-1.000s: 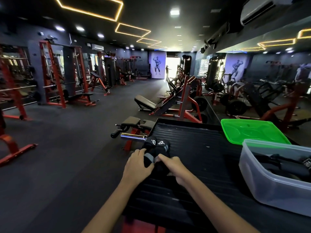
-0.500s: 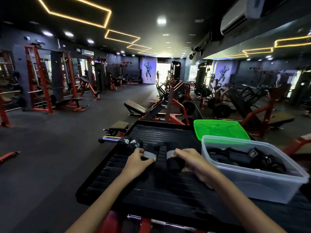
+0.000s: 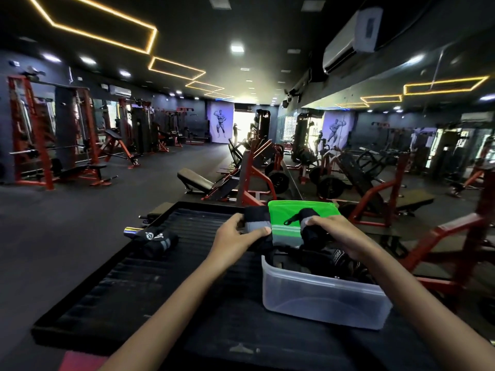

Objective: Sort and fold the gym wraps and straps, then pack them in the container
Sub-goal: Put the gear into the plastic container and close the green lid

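While both forearms reach forward over the black ribbed bench (image 3: 187, 290), the clear plastic container (image 3: 321, 301) sits nearest, on the bench's right side, holding a dark tangle of black straps (image 3: 329, 259). Above the container's far left corner, the left hand (image 3: 235, 235) grips a rolled black wrap with a grey band (image 3: 257, 223). Above its far side, the right hand (image 3: 340, 236) curls around a second rolled wrap (image 3: 308, 223). Left of the container, two more rolled wraps (image 3: 158, 241) lie on the bench. Beyond the container lies its green lid (image 3: 284, 212).
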A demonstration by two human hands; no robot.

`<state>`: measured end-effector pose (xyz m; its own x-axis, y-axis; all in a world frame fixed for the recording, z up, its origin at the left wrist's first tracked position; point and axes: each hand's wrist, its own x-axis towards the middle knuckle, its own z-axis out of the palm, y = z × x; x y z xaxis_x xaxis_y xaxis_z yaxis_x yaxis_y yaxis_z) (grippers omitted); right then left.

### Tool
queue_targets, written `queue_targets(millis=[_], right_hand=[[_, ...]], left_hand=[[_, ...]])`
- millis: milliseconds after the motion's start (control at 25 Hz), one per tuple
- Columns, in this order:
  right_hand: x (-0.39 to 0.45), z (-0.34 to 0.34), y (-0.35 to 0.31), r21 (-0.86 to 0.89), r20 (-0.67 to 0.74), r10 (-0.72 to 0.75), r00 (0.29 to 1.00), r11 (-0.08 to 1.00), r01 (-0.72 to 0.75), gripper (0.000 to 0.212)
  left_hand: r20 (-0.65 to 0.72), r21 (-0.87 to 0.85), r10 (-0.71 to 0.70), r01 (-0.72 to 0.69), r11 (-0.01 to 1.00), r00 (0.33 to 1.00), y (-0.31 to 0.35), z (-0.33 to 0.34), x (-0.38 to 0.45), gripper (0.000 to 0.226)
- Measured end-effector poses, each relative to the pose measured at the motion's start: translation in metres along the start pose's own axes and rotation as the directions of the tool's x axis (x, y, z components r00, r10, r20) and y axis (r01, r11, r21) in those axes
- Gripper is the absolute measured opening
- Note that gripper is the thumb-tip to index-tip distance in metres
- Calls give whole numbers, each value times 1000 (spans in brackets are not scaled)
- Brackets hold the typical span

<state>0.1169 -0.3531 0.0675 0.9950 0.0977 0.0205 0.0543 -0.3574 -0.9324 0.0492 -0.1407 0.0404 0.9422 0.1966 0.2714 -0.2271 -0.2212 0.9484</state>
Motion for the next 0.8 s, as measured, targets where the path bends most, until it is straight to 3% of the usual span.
queue_targets(millis=[80, 200, 280, 360, 480, 560, 640, 800], right_hand=[[14, -14, 4, -253, -43, -95, 995, 964, 81, 35], [25, -24, 1, -645, 64, -269, 961, 724, 246, 46], [32, -26, 3, -762, 143, -286, 947, 579, 290, 44], [37, -32, 5, -818, 116, -252, 961, 524, 237, 39], [29, -47, 7, -849, 50, -148, 988, 515, 120, 41], [16, -53, 15, -862, 164, -66, 984, 476, 175, 47], [4, -52, 30, -833, 300, -36, 953, 477, 281, 42], [-5, -57, 50, -628, 361, -98, 927, 710, 320, 21]], left_hand=[[19, 44, 35, -36, 998, 999, 3, 9, 6, 31], [71, 159, 136, -146, 976, 988, 12, 14, 17, 37], [149, 291, 221, -257, 921, 964, 17, 15, 27, 50], [269, 427, 288, -382, 820, 919, 15, 18, 38, 63], [351, 469, 281, -428, 773, 893, 11, 28, 47, 65], [383, 453, 230, -399, 797, 895, 8, 37, 51, 67], [487, 497, 188, -447, 744, 853, 4, 46, 56, 71], [703, 552, 63, -599, 580, 709, -2, 60, 63, 68]])
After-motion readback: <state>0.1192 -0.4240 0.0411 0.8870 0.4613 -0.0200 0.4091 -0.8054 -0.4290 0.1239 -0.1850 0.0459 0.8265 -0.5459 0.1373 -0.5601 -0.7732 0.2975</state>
